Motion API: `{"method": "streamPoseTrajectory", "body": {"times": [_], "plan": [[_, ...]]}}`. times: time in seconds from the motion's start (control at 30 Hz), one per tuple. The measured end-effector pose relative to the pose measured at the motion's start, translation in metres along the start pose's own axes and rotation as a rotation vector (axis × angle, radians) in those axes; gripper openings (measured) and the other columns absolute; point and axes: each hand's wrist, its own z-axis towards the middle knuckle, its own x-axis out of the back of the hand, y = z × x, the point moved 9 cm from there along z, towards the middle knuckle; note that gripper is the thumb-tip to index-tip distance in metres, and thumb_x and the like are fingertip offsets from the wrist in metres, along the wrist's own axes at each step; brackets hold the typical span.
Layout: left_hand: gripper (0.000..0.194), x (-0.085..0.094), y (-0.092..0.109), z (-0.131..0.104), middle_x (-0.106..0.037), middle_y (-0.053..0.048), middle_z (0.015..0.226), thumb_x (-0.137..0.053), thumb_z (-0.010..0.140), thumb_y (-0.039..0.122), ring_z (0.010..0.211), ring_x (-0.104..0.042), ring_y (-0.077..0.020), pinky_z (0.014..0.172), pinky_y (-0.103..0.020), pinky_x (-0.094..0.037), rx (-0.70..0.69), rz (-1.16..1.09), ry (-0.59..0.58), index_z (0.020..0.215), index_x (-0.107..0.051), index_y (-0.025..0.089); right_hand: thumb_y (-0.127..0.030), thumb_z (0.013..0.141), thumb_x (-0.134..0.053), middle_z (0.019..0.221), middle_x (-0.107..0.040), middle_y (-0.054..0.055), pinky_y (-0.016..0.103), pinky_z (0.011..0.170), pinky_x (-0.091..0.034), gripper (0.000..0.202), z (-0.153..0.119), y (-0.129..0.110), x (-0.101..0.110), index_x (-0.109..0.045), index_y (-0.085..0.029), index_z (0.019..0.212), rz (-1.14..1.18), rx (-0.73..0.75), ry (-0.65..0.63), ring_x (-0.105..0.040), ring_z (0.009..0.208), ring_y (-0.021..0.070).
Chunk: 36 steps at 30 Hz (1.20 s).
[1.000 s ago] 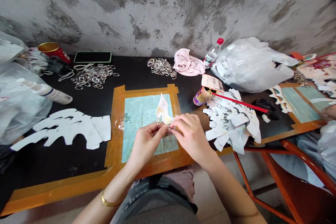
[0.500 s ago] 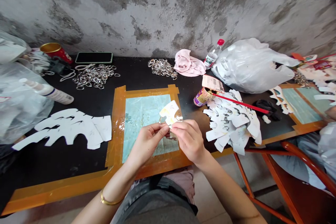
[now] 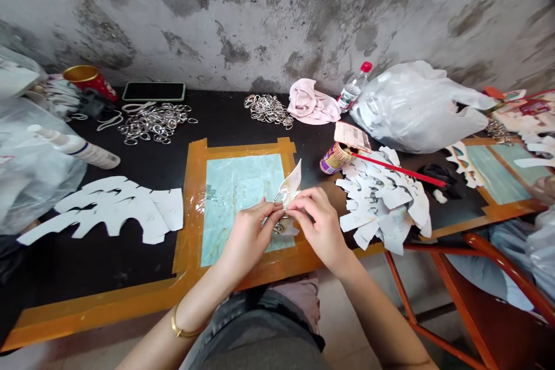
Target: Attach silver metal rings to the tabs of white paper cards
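Over the pale blue-green sheet point(image 3: 243, 185) taped to the table, both hands meet on a white cut-out strip point(image 3: 291, 182) with yellowish stains. My left hand point(image 3: 249, 234) has thumb and fingers closed on the strip's near side. A silver metal ring point(image 3: 278, 228) shows below these fingertips, and another ring sticks out above them. My right hand point(image 3: 318, 222) pinches the same strip from the right. The strip's upper end stands up, tilted and bent; its lower part hangs beneath the fingers. Fingertips hide where the rings meet the strip.
White cut-out strips point(image 3: 130, 208) lie left; a messier stack point(image 3: 385, 202) lies right, beside a paper cup point(image 3: 333, 159) with a red stick point(image 3: 399, 170). Ring piles point(image 3: 156, 121), a pink cloth point(image 3: 310, 103), a bottle point(image 3: 353, 89) and a plastic bag point(image 3: 416, 107) stand behind. Another person sits far right.
The strip has turned from facing me to standing up and bent. My right hand has shifted slightly right, its fingers now gripping lower on the strip.
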Motion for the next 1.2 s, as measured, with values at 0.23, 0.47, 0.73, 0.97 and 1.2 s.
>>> {"method": "streamPoseTrajectory", "body": {"times": [0.23, 0.47, 0.73, 0.97, 1.2], "plan": [[0.027, -0.003, -0.009, -0.002, -0.073, -0.004, 0.101, -0.056, 0.091, 0.040, 0.093, -0.065, -0.0199, 0.083, -0.028, -0.047, 0.142, -0.159, -0.110, 0.103, -0.072, 0.022, -0.018, 0.092, -0.058, 0.087, -0.060, 0.003, 0.032, 0.080, -0.044, 0.007, 0.003, 0.007, 0.003, -0.061, -0.020, 0.085, 0.104, -0.059, -0.070, -0.055, 0.089, 0.0169], [0.021, -0.002, 0.007, 0.002, -0.068, -0.001, 0.077, -0.055, 0.091, 0.029, 0.071, -0.060, -0.0150, 0.071, -0.026, -0.042, -0.009, 0.068, -0.102, 0.081, -0.069, 0.018, -0.020, 0.094, -0.054, 0.092, -0.060, 0.004, 0.035, 0.082, -0.037, 0.007, -0.001, 0.005, -0.003, -0.057, -0.020, 0.088, 0.000, -0.086, -0.099, -0.053, 0.091, 0.0182], [0.019, -0.006, 0.004, 0.000, -0.063, 0.000, 0.074, -0.054, 0.090, 0.029, 0.071, -0.054, -0.0141, 0.067, -0.024, -0.040, 0.061, -0.039, -0.183, 0.082, -0.065, 0.017, -0.022, 0.089, -0.062, 0.086, -0.062, 0.002, 0.034, 0.083, -0.040, 0.009, -0.003, 0.018, -0.005, -0.061, -0.019, 0.080, 0.164, -0.200, -0.071, -0.056, 0.089, 0.0179], [0.020, -0.003, 0.008, -0.002, -0.070, 0.000, 0.084, -0.061, 0.088, 0.039, 0.078, -0.061, -0.0148, 0.073, -0.024, -0.042, 0.079, -0.098, -0.208, 0.090, -0.070, 0.021, -0.027, 0.085, -0.068, 0.078, -0.062, 0.001, 0.032, 0.080, -0.043, 0.012, 0.002, 0.023, 0.004, -0.067, -0.020, 0.075, 0.270, -0.242, -0.081, -0.057, 0.081, 0.0167], [0.018, -0.005, 0.006, -0.001, -0.065, -0.001, 0.084, -0.061, 0.088, 0.036, 0.082, -0.058, -0.0150, 0.078, -0.026, -0.044, 0.092, -0.226, -0.119, 0.084, -0.066, 0.019, -0.023, 0.087, -0.064, 0.085, -0.064, 0.002, 0.032, 0.082, -0.044, 0.008, 0.002, 0.017, 0.003, -0.065, -0.020, 0.081, 0.307, -0.260, -0.092, -0.058, 0.086, 0.0168]]}}
